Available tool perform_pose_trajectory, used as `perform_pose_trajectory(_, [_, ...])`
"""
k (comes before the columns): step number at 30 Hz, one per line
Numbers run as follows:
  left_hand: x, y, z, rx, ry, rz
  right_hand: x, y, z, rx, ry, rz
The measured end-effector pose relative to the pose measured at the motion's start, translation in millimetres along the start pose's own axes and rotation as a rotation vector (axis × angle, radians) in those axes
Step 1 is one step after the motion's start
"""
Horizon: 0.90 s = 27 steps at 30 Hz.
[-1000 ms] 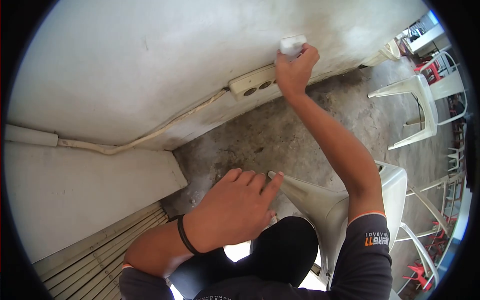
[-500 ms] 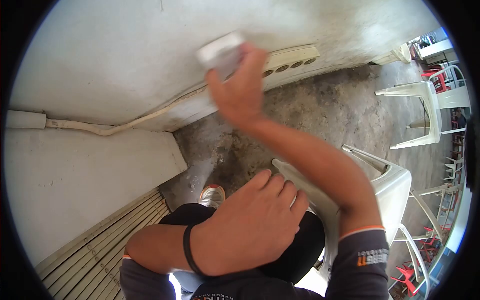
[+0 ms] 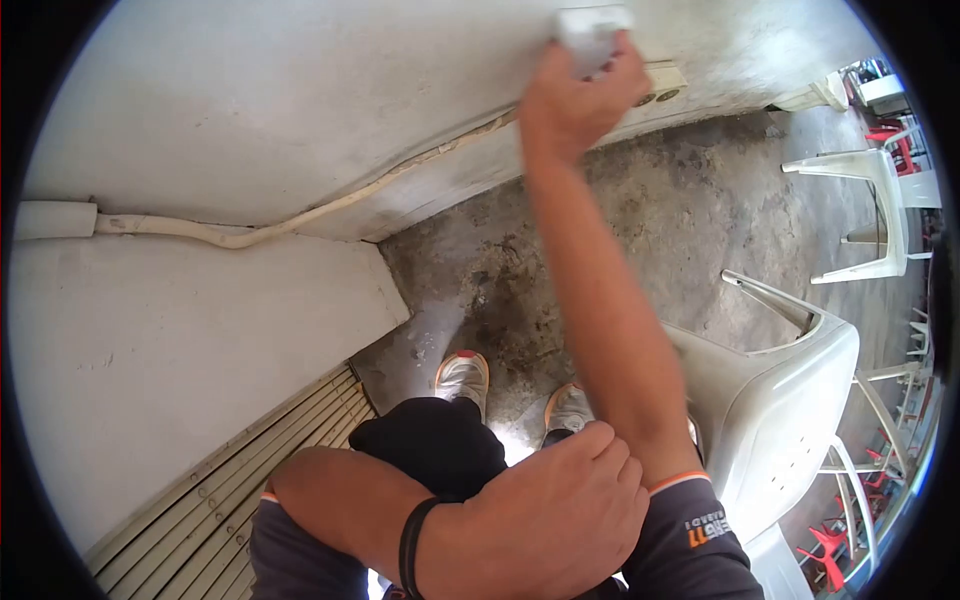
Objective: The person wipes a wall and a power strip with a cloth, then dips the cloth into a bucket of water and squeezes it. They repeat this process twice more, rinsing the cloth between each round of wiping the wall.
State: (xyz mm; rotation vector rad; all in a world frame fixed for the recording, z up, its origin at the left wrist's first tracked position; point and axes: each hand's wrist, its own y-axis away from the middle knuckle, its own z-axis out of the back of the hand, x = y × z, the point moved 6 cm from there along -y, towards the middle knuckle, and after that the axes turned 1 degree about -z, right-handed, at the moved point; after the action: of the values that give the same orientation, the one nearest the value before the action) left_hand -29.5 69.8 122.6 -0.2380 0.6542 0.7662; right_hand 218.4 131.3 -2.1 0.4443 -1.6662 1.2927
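Observation:
My right hand reaches up to the wall, its fingers closed on a white rectangular block. Smudges mark the pale wall around it, and the block's underside is partly covered by my fingers. Below the block, a cream cable conduit runs along the wall to a strip of sockets. Low in front of my body, my left hand has its fingers curled beside my right arm. A black band circles that wrist. The left palm faces away, so anything inside it is hidden.
A white plastic chair stands close on my right, and another white chair is farther off. Slatted panelling lies at lower left beside a white ledge. My shoes rest on the stained concrete floor.
My right hand has moved up and right along the wall with the white block. My left hand sits lower and further right, its fingers more curled. The view has shifted slightly.

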Motion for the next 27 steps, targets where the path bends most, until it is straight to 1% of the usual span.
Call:
perform_pose_trajectory(1, [4.3,1.5,0.8,-0.047,-0.012,0.029,7.8,20.2,-7.4,-0.033,-0.053,0.054])
perform_pose_trajectory(3, [12.1,4.2,2.9,-0.135,-0.034,0.081,28.9,53.2,-10.3,0.003,-0.132,-0.032])
perform_pose_trajectory(5, [15.2,4.4,4.9,-0.189,-0.049,0.032,55.1,94.6,-13.7,0.095,-0.144,0.071])
perform_pose_trajectory(7, [18.0,5.4,1.6,-0.3,-0.099,-0.007,74.1,124.1,-12.4,0.187,-0.182,0.119])
perform_pose_trajectory(8, [18.6,5.9,-6.6,-0.383,-0.141,-0.023,80.2,133.4,-15.2,0.237,-0.207,0.142])
perform_pose_trajectory(10, [19.2,9.4,-2.5,-0.417,-0.168,-0.017,74.1,116.3,-3.4,0.266,-0.236,0.168])
perform_pose_trajectory(11, [16.2,10.6,9.5,-0.367,-0.15,0.002,66.1,101.0,7.0,0.277,-0.247,0.18])
perform_pose_trajectory(13, [19.2,13.5,10.0,-0.279,-0.133,0.037,37.9,57.1,21.0,0.085,-0.115,0.216])
perform_pose_trajectory(15, [23.2,14.9,-4.8,-0.208,-0.122,0.082,8.9,14.0,25.3,0.023,-0.094,-0.024])
perform_pose_trajectory(18, [19.7,19.1,5.3,-0.196,-0.132,0.046,2.8,11.8,10.9,0.068,-0.151,-0.015])
perform_pose_trajectory(19, [20.2,19.6,9.6,-0.256,-0.141,0.038,6.3,22.8,5.9,0.062,-0.17,0.026])
perform_pose_trajectory(21, [21.2,20.1,15.1,-0.372,-0.158,0.021,19.4,54.1,-3.2,0.117,-0.166,0.118])
perform_pose_trajectory(23, [25.9,13.0,-8.4,-0.453,-0.198,0.013,41.0,84.5,-8.1,0.191,-0.178,0.204])
perform_pose_trajectory(25, [26.7,10.3,-12.1,-0.422,-0.172,0.033,64.4,116.7,-13.4,0.267,-0.212,0.257])
perform_pose_trajectory(27, [23.1,9.8,1.1,-0.276,-0.082,0.082,89.2,149.9,-20.2,0.348,-0.224,0.301])
